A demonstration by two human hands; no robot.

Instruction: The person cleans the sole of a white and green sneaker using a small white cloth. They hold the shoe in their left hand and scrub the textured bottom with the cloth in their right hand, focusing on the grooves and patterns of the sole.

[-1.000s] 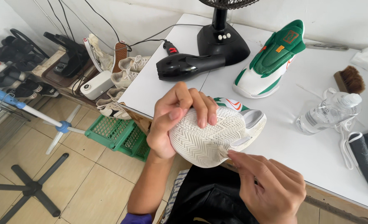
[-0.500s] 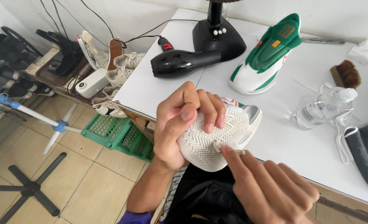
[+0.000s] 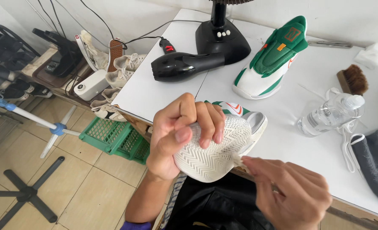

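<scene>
Your left hand [image 3: 178, 136] has a closed grip on the white sneaker [image 3: 216, 147], fingers wrapped over the toe end and thumb pressed on the patterned sole, which is turned up toward you. You hold the shoe in the air at the near edge of the white tabletop [image 3: 163, 91], above your lap, its green-and-white upper facing down and away. Your right hand [image 3: 291, 194] sits just below and to the right, fingertips pinched together against the sole's near edge; something small and pale seems caught between them, but you cannot tell what it is. By the look of it you are working over the sole, picking or wiping at its grooves. That kind of work calls for a steady left-hand hold and small, precise motion from the right fingertips along the tread. On the tabletop stand the matching green-and-white sneaker [image 3: 272, 64], upright, with a black hair dryer [image 3: 184, 66] and a fan base [image 3: 223, 40] to its left. A clear plastic bottle [image 3: 329, 115] lies on its side near white laces [image 3: 346, 140], a brush [image 3: 351, 79] and a dark cloth [image 3: 376, 164].
</scene>
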